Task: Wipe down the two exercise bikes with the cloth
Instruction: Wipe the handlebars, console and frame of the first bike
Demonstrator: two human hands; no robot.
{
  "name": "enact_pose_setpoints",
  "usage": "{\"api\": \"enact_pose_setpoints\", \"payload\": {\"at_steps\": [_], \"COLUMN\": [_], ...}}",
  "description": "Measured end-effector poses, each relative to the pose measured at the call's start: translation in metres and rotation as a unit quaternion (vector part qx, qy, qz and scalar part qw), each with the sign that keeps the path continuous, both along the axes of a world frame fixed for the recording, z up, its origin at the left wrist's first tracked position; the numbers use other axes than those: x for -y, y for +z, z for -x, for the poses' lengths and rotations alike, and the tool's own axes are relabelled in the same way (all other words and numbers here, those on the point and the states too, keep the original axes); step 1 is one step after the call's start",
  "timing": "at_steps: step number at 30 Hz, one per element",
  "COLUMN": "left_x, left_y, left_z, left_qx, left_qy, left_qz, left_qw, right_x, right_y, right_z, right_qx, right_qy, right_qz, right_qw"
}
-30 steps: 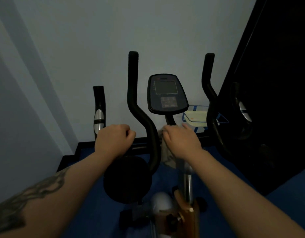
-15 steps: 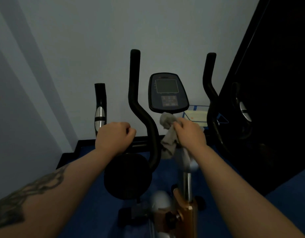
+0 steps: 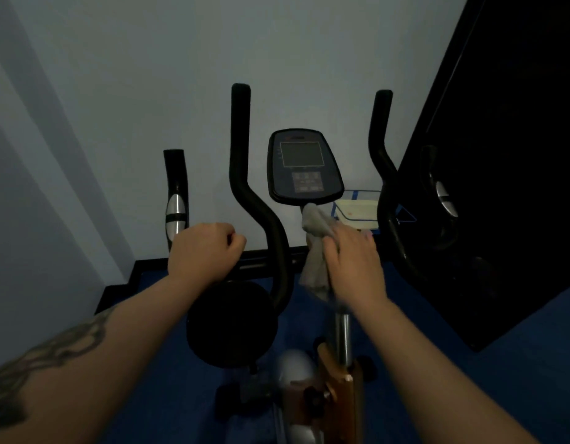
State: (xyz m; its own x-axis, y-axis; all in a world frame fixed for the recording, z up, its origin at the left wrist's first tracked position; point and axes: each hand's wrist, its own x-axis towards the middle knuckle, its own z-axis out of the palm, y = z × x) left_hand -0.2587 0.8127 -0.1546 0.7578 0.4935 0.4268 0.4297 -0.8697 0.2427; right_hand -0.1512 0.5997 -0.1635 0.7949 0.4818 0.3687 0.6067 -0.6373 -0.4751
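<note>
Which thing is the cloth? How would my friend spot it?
Find the bike's dark screen panel in the middle, in front of the pale wall. Just under its bottom edge, the right hand holds the cloth against the post. It is the only soft, crumpled grey thing there; the handlebars around it are hard, smooth and black.

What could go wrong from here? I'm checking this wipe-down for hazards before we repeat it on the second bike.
1. The cloth hangs loose below the right hand; its tail could snag on the post or knob beneath.
2. The cloth's top sits just under the console; wiping upward might press its buttons.
3. The left hand grips the handlebar as a brace; the room is dim, so missed spots are likely.
</note>
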Motion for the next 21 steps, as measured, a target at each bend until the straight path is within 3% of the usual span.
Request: {"api": "enact_pose_setpoints", "payload": {"at_steps": [2,5,9,12,17,21], "left_x": [-0.002,-0.002,-0.001,-0.001,0.0,-0.001], "left_y": [-0.002,-0.003,0.0,-0.001,0.001,0.0], "left_z": [0.0,0.0,-0.001,0.001,0.0,0.0], "left_qx": [0.005,0.012,0.002,-0.005,-0.013,-0.007], "left_qy": [-0.002,-0.009,-0.004,-0.003,0.0,0.009], "left_qz": [0.002,0.0,0.004,0.005,-0.001,0.002], "left_qw": [1.0,1.0,1.0,1.0,1.0,1.0], "right_x": [0.014,0.038,0.032,0.015,-0.001,-0.001], "right_y": [-0.018,-0.041,-0.027,-0.019,0.001,-0.018], "right_z": [0.028,0.05,0.039,0.027,-0.011,0.023], "right_qx": [0.053,0.055,0.039,0.067,-0.034,0.072], "right_qy": [-0.007,-0.002,0.018,0.047,0.061,-0.013], "right_qz": [0.009,0.031,-0.013,0.03,-0.039,-0.022], "right_qw": [0.999,0.998,0.999,0.996,0.997,0.997]}}
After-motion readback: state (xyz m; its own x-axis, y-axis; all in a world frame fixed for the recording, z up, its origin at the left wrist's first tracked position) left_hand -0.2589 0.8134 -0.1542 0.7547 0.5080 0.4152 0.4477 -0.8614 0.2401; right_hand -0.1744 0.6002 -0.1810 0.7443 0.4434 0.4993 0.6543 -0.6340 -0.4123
